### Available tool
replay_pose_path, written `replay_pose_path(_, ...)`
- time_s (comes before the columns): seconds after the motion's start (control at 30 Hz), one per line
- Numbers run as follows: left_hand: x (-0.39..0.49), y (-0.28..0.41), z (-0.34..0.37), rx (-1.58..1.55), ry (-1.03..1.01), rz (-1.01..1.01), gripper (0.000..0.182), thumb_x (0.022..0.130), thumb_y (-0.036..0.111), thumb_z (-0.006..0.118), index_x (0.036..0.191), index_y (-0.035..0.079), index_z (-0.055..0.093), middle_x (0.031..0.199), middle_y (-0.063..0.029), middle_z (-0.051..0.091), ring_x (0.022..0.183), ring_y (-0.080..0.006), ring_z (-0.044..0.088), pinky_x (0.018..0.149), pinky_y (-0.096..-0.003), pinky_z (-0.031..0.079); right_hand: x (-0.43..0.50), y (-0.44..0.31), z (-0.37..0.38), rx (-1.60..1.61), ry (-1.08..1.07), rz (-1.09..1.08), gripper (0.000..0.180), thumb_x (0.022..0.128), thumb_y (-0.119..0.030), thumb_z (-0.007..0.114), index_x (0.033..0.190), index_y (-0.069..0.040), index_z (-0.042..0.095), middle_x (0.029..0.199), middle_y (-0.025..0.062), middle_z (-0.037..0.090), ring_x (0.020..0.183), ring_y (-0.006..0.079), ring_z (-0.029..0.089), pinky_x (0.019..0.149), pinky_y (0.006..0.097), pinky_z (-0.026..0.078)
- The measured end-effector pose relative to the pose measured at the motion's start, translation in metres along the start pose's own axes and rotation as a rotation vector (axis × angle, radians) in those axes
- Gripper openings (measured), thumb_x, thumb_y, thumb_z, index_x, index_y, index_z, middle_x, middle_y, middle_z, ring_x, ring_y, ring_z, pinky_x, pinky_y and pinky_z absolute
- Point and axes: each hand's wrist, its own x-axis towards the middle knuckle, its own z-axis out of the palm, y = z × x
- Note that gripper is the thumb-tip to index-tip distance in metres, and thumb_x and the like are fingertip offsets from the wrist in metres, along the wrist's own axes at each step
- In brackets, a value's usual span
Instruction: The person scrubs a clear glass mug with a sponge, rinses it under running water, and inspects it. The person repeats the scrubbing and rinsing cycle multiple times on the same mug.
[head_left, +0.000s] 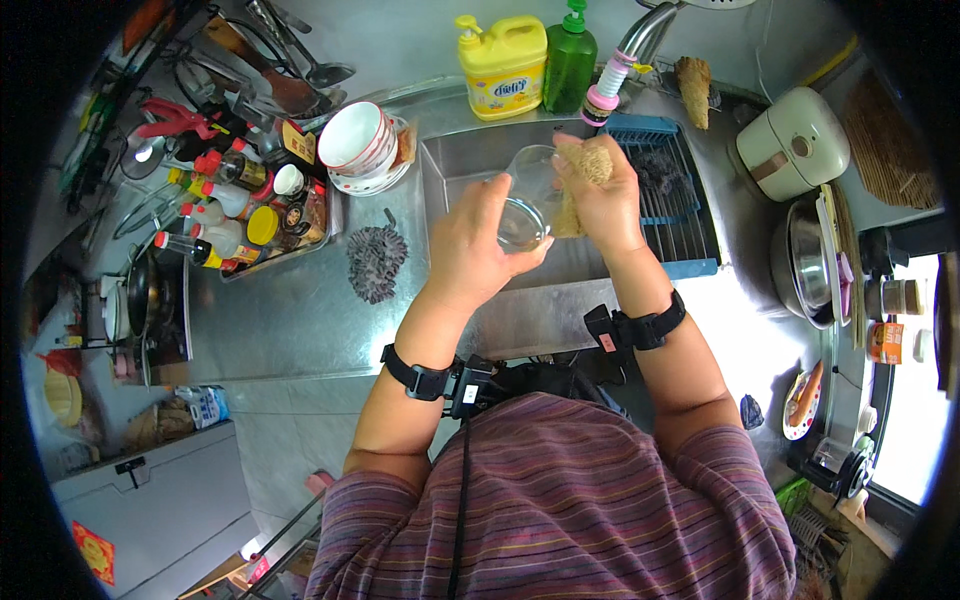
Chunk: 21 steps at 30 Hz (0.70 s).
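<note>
Over the sink basin (480, 154), my left hand (472, 240) grips a clear glass cup (523, 225), thumb and fingers around its near end. My right hand (607, 199) holds a tan loofah piece (587, 166) against the far right side of the cup. Part of the loofah hangs below the right palm. Glare and the fingers hide some of the cup's outline. Beyond my right hand, a faucet with a pink and white extension (606, 88) points down toward the basin. A blue drain rack (686, 266) sits in the sink's right part, with a dark scouring pad (660, 172) on it.
Stacked bowls (352, 139) on plates and a grey chenille cloth (376, 262) lie left of the sink, with a bottle tray (281, 255) farther left. A yellow detergent jug (502, 71) and green pump bottle (570, 67) stand behind. A pale green appliance (793, 144) is at right.
</note>
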Motion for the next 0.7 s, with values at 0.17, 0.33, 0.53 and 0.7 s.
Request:
replay_pose_path(0.17, 0.003, -0.007, -0.01, 0.145, -0.003, 0.274, 0.09, 0.054, 0.017, 0.088, 0.133, 0.012, 0.046, 0.111, -0.0142, 0.055, 0.09, -0.0317, 0.06, 0.069, -0.0393, 0.054, 0.004, -0.018, -0.019, 0.267, -0.248, 0.294, 0.016, 0.089, -0.006, 0.068, 0.096, -0.006, 0.053, 0.112, 0.0132, 0.068, 0.081, 0.0127, 0.064, 0.073, 0.0307, 0.055)
replay_pose_path(0.33, 0.008, -0.006, -0.019, 0.208, 0.001, 0.358, 0.097, 0.05, 0.015, 0.087, 0.137, 0.017, 0.045, 0.122, -0.0145, 0.051, 0.101, -0.033, 0.057, 0.082, -0.0422, 0.051, 0.001, -0.025, -0.029, 0.142, -0.364, 0.066, 0.023, 0.083, -0.004, 0.075, 0.095, -0.008, 0.055, 0.085, -0.0002, 0.062, 0.079, 0.0093, 0.059, 0.068, 0.0248, 0.048)
replay_pose_path(0.53, 0.013, 0.008, -0.013, -0.161, 0.226, 0.062, 0.09, 0.07, 0.013, 0.076, 0.147, 0.015, 0.031, 0.138, -0.02, 0.046, 0.119, -0.0347, 0.053, 0.1, -0.0426, 0.044, -0.005, -0.016, -0.022, 0.382, -0.128, -0.017, 0.024, 0.082, 0.0, 0.074, 0.089, -0.008, 0.053, 0.085, 0.0001, 0.06, 0.077, 0.0083, 0.057, 0.069, 0.0247, 0.048)
replay_pose_path(0.7, 0.016, 0.003, -0.01, -1.566, -0.162, -0.603, 0.071, 0.092, 0.047, 0.056, 0.151, 0.019, 0.028, 0.139, -0.0173, 0.048, 0.122, -0.0375, 0.053, 0.099, -0.0534, 0.046, -0.009, -0.016, -0.021, 0.288, -0.186, -0.073, 0.023, 0.083, -0.001, 0.074, 0.091, -0.008, 0.053, 0.088, -0.0001, 0.06, 0.079, 0.0084, 0.057, 0.07, 0.0251, 0.048)
